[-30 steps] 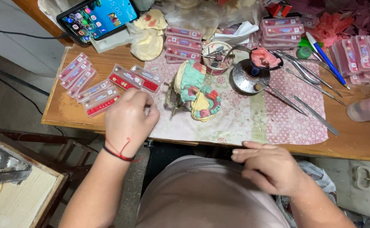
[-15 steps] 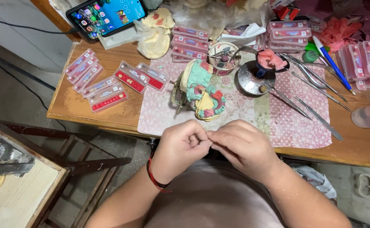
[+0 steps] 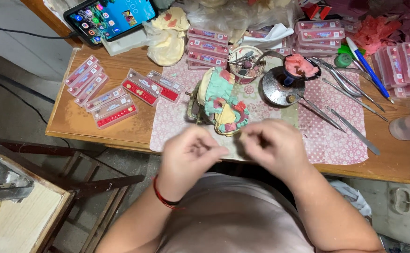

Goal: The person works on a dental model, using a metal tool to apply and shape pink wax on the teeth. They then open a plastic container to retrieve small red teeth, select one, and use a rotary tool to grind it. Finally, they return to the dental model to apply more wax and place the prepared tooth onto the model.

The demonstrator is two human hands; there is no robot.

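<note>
The dental model (image 3: 221,100) on its metal frame sits on the pink patterned mat (image 3: 340,140), at twelve o'clock from both hands. The left hand (image 3: 188,157) and right hand (image 3: 273,145) meet, blurred; fingers curl inward, perhaps pinching something tiny, but I cannot tell. It seems better to work slowly and low above the mat.

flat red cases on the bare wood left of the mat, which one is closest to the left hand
The red-bottomed case at the lower right of that group, lying nearest the table's front edge; the others sit farther back.
</note>
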